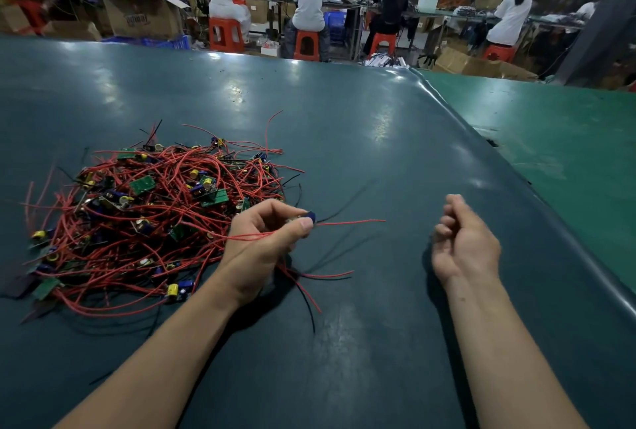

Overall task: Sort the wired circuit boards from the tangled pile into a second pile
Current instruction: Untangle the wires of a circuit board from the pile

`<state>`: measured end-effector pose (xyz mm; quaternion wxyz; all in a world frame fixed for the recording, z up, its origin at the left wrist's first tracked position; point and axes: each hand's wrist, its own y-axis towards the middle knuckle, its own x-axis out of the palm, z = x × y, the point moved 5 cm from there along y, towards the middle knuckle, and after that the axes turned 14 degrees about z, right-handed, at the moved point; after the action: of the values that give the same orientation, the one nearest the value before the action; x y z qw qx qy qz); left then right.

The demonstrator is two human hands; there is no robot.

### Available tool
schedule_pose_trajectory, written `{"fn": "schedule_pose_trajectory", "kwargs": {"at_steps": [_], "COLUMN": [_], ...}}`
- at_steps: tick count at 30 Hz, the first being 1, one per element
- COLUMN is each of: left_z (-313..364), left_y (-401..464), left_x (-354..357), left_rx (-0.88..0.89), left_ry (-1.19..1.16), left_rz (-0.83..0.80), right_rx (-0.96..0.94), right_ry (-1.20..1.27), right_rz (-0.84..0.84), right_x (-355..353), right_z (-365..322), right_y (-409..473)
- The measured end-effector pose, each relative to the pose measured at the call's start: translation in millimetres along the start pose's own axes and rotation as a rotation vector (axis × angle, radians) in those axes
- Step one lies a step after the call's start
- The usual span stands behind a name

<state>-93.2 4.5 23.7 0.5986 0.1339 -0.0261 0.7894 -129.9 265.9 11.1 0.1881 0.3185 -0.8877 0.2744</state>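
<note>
— Dark green rubber covers the whole tabletop (344,112), yes? I think it is there so the small parts do not slide or get scratched.

— It seems so. On its left side lies the tangled pile (151,208), red wires knotted around many small green boards. I see no second pile yet; the bare space on the right is probably kept for it.

— And the left hand (265,243)?

— It is at the pile's right edge, thumb and fingers pinching one wired circuit board (308,217), lifted a little so its red wires pull free of the knot.

— The right hand (464,243)?

— It holds nothing, fingers loosely curled, palm up, perhaps waiting to receive the board.
</note>
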Motion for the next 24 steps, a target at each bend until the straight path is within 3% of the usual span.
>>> {"fn": "schedule_pose_trajectory", "kwargs": {"at_steps": [5,10,12,16,19,24], "left_z": [-4.9,-7.1,-7.9,-9.8,-13.7,-12.5], "left_y": [-1.8,-1.9,-0.8,-4.8,-12.1,-17.0], "left_x": [5.5,8.0,8.7,14.0,18.1,21.7], "left_rx": [-0.157,-0.301,-0.329,-0.341,-0.380,-0.384], "left_ry": [-0.191,-0.320,-0.332,-0.286,-0.126,0.099], "left_rz": [-0.101,-0.193,-0.211,-0.319,-0.389,-0.554], "right_rx": [-0.079,-0.364,-0.248,0.058,0.135,0.174], "right_ry": [-0.159,-0.370,-0.361,-0.434,-0.534,-0.656], "right_rz": [-0.212,-0.127,-0.227,-0.639,-0.877,-1.054], "right_x": [12.4,8.6,11.7,28.0,32.1,29.4], "right_z": [10.1,-1.8,5.6,30.2,48.4,63.5], "right_y": [-14.2,-10.6,-17.6,-52.0,-76.8,-94.0]}}
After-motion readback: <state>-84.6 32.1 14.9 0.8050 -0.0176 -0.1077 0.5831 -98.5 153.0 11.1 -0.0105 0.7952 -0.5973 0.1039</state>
